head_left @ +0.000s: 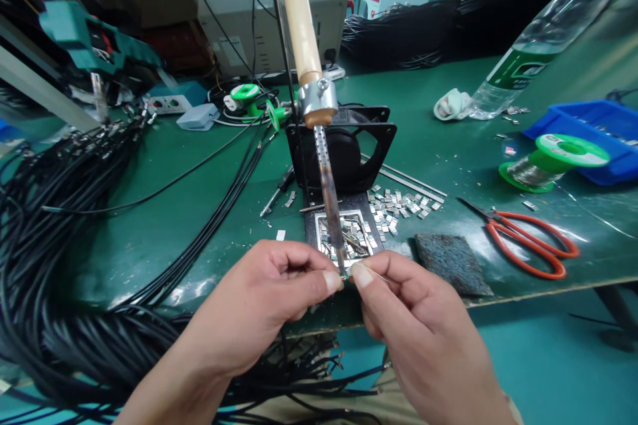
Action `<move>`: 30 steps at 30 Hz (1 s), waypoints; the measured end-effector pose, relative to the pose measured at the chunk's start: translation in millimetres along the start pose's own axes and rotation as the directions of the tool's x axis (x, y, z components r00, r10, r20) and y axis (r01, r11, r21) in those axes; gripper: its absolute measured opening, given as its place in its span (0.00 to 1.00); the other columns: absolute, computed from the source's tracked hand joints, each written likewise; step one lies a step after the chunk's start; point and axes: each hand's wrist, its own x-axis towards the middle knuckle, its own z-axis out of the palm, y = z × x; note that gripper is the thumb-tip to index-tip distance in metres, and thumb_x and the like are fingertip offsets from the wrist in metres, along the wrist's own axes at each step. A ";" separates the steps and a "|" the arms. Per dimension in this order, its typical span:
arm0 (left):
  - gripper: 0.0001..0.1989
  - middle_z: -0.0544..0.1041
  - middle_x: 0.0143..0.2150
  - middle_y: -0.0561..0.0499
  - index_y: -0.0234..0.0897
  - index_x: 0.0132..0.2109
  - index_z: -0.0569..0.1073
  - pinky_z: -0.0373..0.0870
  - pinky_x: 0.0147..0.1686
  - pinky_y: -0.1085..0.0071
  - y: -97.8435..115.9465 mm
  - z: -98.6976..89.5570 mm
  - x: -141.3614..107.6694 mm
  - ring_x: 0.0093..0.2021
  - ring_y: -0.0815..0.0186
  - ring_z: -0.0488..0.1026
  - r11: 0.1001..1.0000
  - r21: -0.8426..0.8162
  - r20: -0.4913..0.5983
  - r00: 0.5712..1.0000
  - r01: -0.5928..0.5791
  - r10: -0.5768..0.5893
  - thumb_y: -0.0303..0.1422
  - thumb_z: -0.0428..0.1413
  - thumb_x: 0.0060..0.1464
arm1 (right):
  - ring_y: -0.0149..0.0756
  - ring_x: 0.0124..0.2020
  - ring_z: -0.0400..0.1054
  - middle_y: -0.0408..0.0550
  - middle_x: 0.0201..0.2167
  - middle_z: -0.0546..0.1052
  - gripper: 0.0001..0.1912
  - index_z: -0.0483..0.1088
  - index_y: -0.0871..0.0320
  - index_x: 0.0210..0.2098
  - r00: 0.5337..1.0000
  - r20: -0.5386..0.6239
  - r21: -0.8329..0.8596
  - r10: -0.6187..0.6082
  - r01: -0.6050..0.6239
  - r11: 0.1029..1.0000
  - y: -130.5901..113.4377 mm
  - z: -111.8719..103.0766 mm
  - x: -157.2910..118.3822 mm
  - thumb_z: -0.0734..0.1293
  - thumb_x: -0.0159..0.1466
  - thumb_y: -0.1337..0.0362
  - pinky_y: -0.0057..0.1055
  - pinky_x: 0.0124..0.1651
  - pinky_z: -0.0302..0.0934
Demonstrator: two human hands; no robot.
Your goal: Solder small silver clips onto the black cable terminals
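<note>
A soldering iron [326,166] with a wooden handle is fixed upright, tip down, over the table's front edge. Its tip ends between my two hands. My left hand [279,295] is closed in a pinch just left of the tip, on a tiny piece mostly hidden by the fingers. On the other side, my right hand [403,309] pinches close to the tip, with a thin wire [381,275] showing at the fingers. Thumbs and forefingers nearly meet, and a bit of green shows between them. Behind them lies a tray [369,229] of small metal connectors.
A black fan [343,153] stands behind the iron. Loose connectors [399,209], orange-handled scissors [533,242], a dark sponge pad [451,263] and a solder spool [533,172] lie to the right, near a blue bin [593,119] and a bottle [528,60]. Black cables [60,246] crowd the left.
</note>
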 end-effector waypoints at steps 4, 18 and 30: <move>0.11 0.59 0.21 0.60 0.33 0.31 0.77 0.43 0.21 0.73 -0.3 -0.3 -0.4 0.22 0.74 0.48 1.000 0.000 0.000 1.000 0.008 -0.008 0.37 0.63 0.55 | 0.26 0.20 0.46 0.36 0.18 0.57 0.18 0.67 0.58 0.27 1.000 -0.003 0.008 0.001 -0.001 1.000 0.9 -0.8 0.6 0.66 0.68 0.52 0.24 0.20 0.43; 0.11 0.61 0.21 0.59 0.33 0.30 0.77 0.46 0.22 0.72 0.4 0.7 -0.7 0.23 0.74 0.50 0.999 0.036 -0.012 1.000 -0.011 0.012 0.37 0.63 0.55 | 0.26 0.20 0.47 0.37 0.18 0.59 0.19 0.67 0.58 0.26 1.000 -0.003 -0.002 -0.008 0.008 1.000 1.0 -0.4 1.1 0.66 0.68 0.52 0.24 0.20 0.44; 0.11 0.60 0.21 0.59 0.33 0.31 0.77 0.45 0.22 0.72 1.4 -2.2 -1.6 0.23 0.73 0.49 0.998 0.065 -0.007 1.000 0.009 -0.008 0.37 0.63 0.55 | 0.27 0.20 0.46 0.37 0.18 0.59 0.18 0.67 0.57 0.26 1.000 0.001 -0.011 -0.007 0.007 1.000 0.3 -0.6 -0.4 0.66 0.68 0.54 0.25 0.20 0.45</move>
